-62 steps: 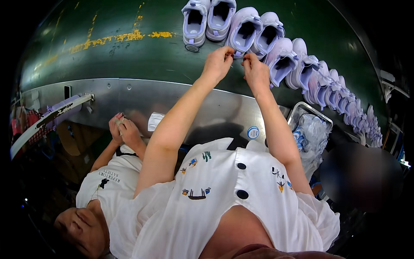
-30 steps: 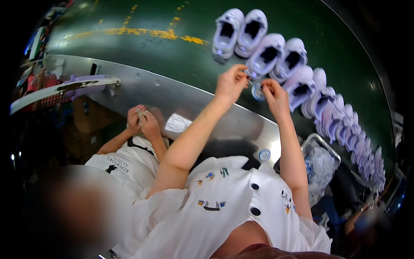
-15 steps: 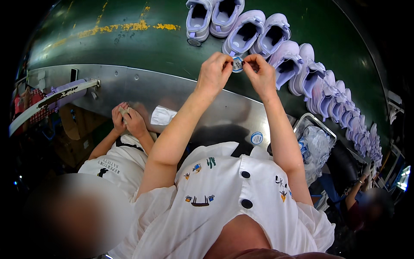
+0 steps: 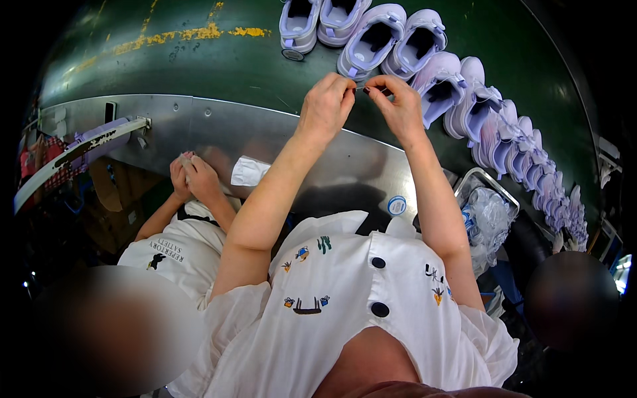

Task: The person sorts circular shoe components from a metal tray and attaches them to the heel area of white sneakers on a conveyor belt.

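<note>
My left hand [image 4: 326,105] and my right hand [image 4: 395,106] face each other over the green surface, both closed in a fingertip pinch. Only a thin pale edge of the round label [image 4: 360,87] shows between them, so its face is hidden. Just beyond my fingers stands a lilac-and-white sneaker [image 4: 361,56], its heel toward me. Another sneaker [image 4: 298,26] to its left has a dark round label [image 4: 292,54] at its heel.
Pairs of lilac sneakers [image 4: 494,136] curve away to the right. On the steel ledge [image 4: 318,159] lie a blue-rimmed disc [image 4: 397,205] and a white packet [image 4: 249,171]. A metal tray [image 4: 507,192] holds crumpled clear plastic [image 4: 488,215]. A co-worker's hands [image 4: 192,176] are at left.
The round label, face-up between my fingers before, now shows only as a thin edge. My hands have shifted slightly closer together. At far right, another person's head has moved up.
</note>
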`<action>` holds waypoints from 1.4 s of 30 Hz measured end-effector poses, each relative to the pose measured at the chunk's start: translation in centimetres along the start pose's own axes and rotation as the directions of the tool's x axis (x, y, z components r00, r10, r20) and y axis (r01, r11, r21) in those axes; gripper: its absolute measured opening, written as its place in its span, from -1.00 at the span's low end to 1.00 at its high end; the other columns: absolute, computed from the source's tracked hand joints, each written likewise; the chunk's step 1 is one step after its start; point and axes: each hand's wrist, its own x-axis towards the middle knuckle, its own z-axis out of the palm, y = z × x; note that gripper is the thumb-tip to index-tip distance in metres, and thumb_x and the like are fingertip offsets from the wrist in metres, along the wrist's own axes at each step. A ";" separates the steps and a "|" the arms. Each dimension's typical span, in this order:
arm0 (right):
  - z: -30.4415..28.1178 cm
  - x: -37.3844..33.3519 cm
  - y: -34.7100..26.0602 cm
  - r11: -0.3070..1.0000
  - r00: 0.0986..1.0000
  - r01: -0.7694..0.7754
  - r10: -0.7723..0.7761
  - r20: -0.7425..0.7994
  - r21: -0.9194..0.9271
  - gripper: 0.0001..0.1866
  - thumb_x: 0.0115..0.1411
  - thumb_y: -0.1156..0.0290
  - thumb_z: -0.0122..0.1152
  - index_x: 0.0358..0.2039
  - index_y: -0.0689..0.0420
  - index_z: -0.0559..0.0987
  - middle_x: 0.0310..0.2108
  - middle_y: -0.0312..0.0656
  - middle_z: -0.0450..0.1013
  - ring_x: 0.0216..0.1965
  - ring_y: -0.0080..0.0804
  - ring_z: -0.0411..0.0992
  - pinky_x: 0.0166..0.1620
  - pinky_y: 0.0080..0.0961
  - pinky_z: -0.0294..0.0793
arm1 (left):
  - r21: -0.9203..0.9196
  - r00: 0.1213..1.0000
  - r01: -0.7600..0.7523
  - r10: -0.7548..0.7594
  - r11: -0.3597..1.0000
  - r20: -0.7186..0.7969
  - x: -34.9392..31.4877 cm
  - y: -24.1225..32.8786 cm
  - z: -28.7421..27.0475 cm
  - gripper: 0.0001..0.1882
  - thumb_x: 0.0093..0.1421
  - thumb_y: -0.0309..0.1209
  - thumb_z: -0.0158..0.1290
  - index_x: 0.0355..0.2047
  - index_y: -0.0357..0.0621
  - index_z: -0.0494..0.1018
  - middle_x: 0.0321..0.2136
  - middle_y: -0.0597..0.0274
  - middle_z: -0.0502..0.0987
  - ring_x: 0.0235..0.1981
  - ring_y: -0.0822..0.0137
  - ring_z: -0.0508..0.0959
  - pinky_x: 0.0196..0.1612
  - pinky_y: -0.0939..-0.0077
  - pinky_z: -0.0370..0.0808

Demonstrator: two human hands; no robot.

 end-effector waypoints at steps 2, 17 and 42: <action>0.0 0.0 0.0 0.999 1.000 -0.024 0.024 0.005 0.034 -0.86 -0.05 0.53 0.21 -0.42 0.21 0.53 -0.46 -0.18 0.47 -0.45 -0.38 0.44 -0.38 -0.54 0.40 | -0.001 1.000 -0.002 0.002 1.000 0.001 0.0 0.0 0.0 -0.89 -0.08 -0.59 0.05 -0.47 -0.25 0.41 -0.48 0.09 0.42 -0.44 0.06 0.47 -0.37 0.29 0.42; 1.8 -1.2 2.2 0.968 0.991 -0.130 0.136 -0.014 0.214 -0.79 -0.01 0.39 0.14 -0.34 0.17 0.55 -0.39 -0.13 0.49 -0.32 -0.28 0.47 -0.25 -0.47 0.41 | 0.085 0.987 -0.015 0.001 0.996 0.160 0.7 -1.5 1.1 -0.91 0.05 -0.51 0.03 -0.41 -0.22 0.46 -0.49 0.11 0.46 -0.45 0.18 0.49 -0.34 0.43 0.42; -36.1 -36.0 16.5 0.508 0.451 -0.847 0.535 -0.714 -0.155 -0.74 -0.04 0.26 0.13 -0.32 0.06 0.58 -0.45 -0.18 0.51 -0.36 -0.24 0.48 -0.24 -0.42 0.43 | 0.009 0.967 0.097 -0.096 0.995 0.234 -3.2 4.8 17.0 -0.65 -0.01 -0.48 0.06 -0.20 -0.36 0.30 -0.01 -0.12 0.24 -0.18 0.13 0.43 -0.21 0.45 0.44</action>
